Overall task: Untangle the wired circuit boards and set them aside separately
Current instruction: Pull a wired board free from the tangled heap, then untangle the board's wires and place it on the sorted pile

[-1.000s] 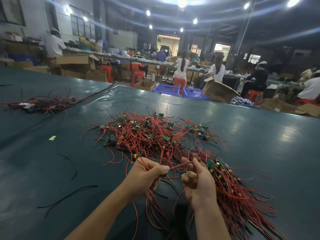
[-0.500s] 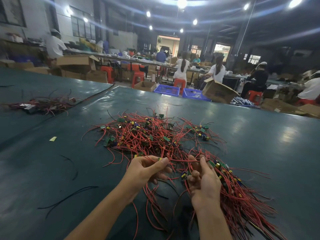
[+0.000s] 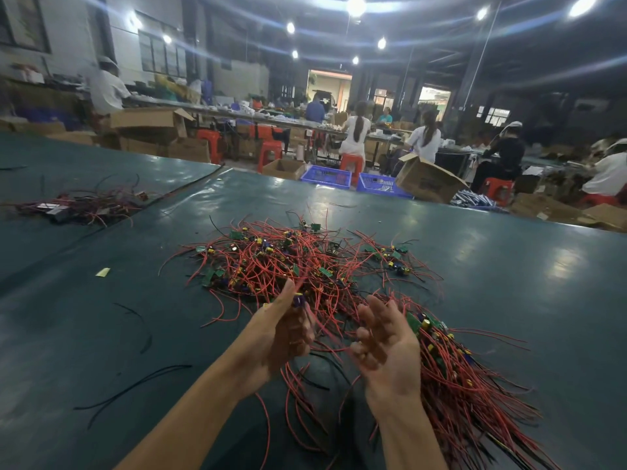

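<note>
The left hand [image 3: 288, 330] has raised one circuit board [image 3: 298, 301], pinched in its fingers, while the right hand [image 3: 386, 337] has opened its fingers, so that board seems nearly free.

Tangle [image 3: 288, 262] on table [image 3: 509, 283], bundle [image 3: 468, 378] right (adjoining) — heap [image 3: 84, 206] far-left

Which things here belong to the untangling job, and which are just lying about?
Job: tangled pile; board pinched in left hand; right hand; aligned bundle to its right.

Lying about: yellow scrap; black wire; blue crates; cardboard box.
</note>
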`<act>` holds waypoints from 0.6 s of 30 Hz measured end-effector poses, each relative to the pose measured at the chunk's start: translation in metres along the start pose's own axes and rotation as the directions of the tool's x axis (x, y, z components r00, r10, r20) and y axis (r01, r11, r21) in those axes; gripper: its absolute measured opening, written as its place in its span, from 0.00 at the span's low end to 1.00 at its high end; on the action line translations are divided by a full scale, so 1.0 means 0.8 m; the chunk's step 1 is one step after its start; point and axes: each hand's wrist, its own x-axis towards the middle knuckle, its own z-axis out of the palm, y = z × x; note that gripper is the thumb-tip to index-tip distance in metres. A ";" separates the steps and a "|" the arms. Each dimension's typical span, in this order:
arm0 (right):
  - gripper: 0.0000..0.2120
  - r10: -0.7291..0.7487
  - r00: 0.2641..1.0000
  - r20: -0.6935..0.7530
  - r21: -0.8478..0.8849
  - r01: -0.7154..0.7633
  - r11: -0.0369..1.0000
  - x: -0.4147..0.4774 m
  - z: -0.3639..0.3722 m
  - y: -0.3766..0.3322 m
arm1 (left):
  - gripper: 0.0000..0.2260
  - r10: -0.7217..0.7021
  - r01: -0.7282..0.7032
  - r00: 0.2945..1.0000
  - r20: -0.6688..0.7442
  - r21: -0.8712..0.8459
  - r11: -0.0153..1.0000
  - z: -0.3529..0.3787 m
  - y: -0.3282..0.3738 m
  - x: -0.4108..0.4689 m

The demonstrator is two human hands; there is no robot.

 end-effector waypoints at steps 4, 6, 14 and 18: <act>0.21 0.059 0.981 0.186 -0.266 -0.007 0.964 -0.004 0.008 0.016 | 0.21 -0.120 0.091 0.973 0.197 0.149 0.985 0.006 -0.010 -0.002; 0.18 0.115 0.959 0.260 -0.338 -0.021 0.941 -0.009 0.012 0.020 | 0.21 -0.158 0.115 0.966 0.203 0.207 0.971 0.008 -0.013 -0.002; 0.08 0.076 0.986 0.147 -0.191 -0.047 0.980 -0.009 0.014 0.018 | 0.22 -0.190 0.184 0.976 0.109 0.061 0.981 -0.001 -0.013 0.005; 0.06 0.069 0.983 0.168 -0.139 -0.045 0.989 -0.014 0.017 0.015 | 0.08 -0.084 0.095 0.981 0.176 -0.051 0.994 0.000 -0.016 0.007</act>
